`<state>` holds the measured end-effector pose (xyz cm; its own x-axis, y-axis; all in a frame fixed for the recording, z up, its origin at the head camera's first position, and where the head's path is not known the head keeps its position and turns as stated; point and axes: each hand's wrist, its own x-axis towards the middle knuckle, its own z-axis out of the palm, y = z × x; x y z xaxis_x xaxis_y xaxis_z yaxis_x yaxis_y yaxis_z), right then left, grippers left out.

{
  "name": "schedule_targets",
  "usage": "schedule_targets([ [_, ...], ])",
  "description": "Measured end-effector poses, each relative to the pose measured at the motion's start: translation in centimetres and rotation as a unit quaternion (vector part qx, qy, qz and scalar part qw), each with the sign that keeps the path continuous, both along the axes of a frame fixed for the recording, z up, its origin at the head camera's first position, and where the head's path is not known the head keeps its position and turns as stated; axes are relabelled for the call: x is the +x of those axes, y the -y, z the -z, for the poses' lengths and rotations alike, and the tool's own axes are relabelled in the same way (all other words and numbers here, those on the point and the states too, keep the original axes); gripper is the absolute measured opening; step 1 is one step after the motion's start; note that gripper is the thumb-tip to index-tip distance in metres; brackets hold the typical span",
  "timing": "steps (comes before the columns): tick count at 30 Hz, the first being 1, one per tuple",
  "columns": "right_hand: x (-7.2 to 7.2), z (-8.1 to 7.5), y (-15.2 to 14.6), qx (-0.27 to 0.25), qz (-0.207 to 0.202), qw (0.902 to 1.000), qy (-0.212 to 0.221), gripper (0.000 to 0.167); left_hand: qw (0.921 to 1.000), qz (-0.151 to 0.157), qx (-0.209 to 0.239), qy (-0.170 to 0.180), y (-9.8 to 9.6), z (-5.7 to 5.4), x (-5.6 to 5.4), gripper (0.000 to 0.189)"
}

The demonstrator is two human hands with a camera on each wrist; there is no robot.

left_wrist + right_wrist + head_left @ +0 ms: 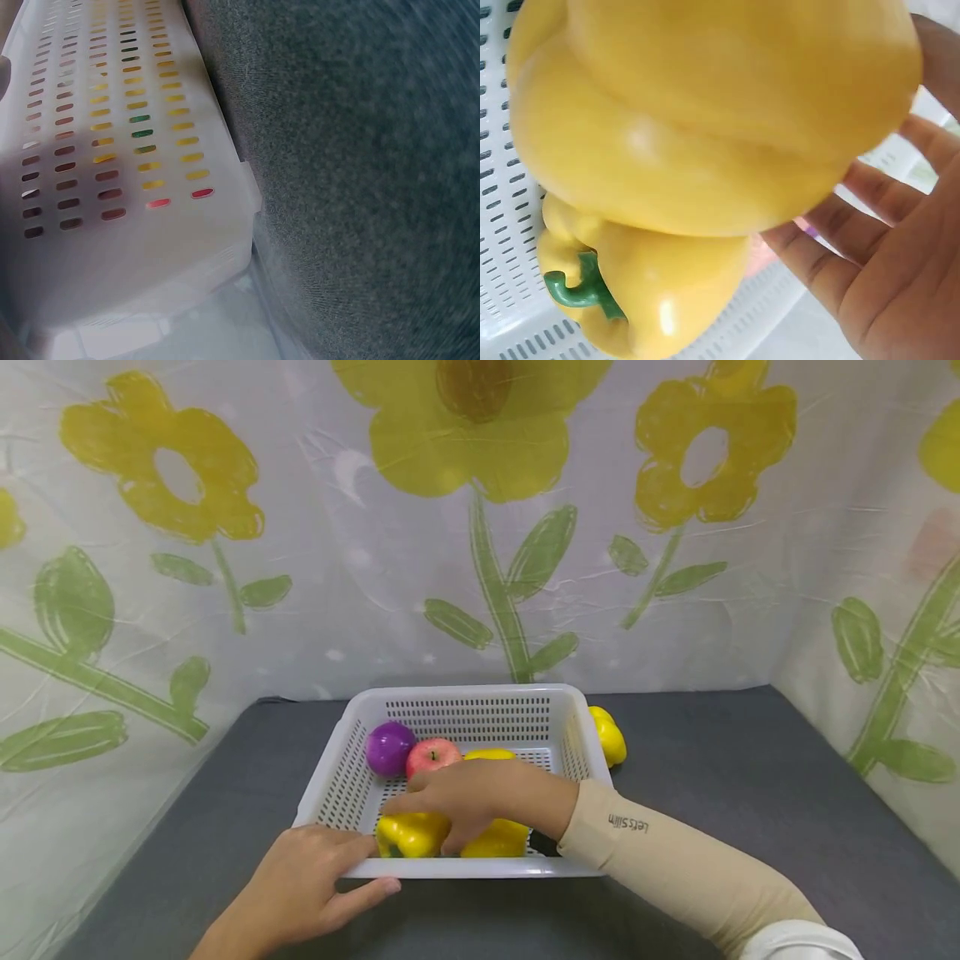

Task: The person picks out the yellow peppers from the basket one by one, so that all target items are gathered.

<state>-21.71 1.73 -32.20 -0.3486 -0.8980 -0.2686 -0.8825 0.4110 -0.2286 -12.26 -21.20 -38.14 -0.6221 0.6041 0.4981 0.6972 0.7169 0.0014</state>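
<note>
Yellow bell pepper [412,837] lies in the white plastic basket [495,867], low and just left of centre in the head frame. Over it the right hand [476,795] spreads its fingers (tips partly hidden, so I cannot tell if they grip). Left hand [315,870], lower left, rests nearly straight fingers on the rim, thumb apart. Red apple [433,752] sits behind.

"Head view?"
"Mounted high, aimed forward and down; basket [465,867] and bench [720,802] framed whole, cloth backdrop [337,585] included."
"Left wrist?"
"Pressed in close along the basket's slotted outer wall; bench caught at frame right."
"Right wrist?"
"Aimed into the basket, very near two yellow peppers [712,127]; fingers [817,270] caught at right. Peppers shared with head view."
</note>
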Motion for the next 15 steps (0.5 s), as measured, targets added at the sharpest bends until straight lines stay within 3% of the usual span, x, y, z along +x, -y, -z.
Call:
schedule_targets([
  [6, 0.18, 0.16, 0.42, -0.011, -0.018, 0.9997, 0.010, 0.081, 1.0000, -0.002, -0.001, 0.002, 0.07, 0.03, 0.03, 0.031],
  [12, 0.10, 0.30, 0.92, -0.008, -0.031, 0.9994, -0.011, 0.057, 1.0000, -0.004, -0.006, 0.005, -0.01, 0.01, 0.00, 0.034],
  [15, 0.09, 0.30, 1.01, 0.006, -0.021, 0.9996, -0.018, 0.062, 1.0000, -0.004, -0.007, 0.002, -0.05, -0.08, 0.00, 0.035],
])
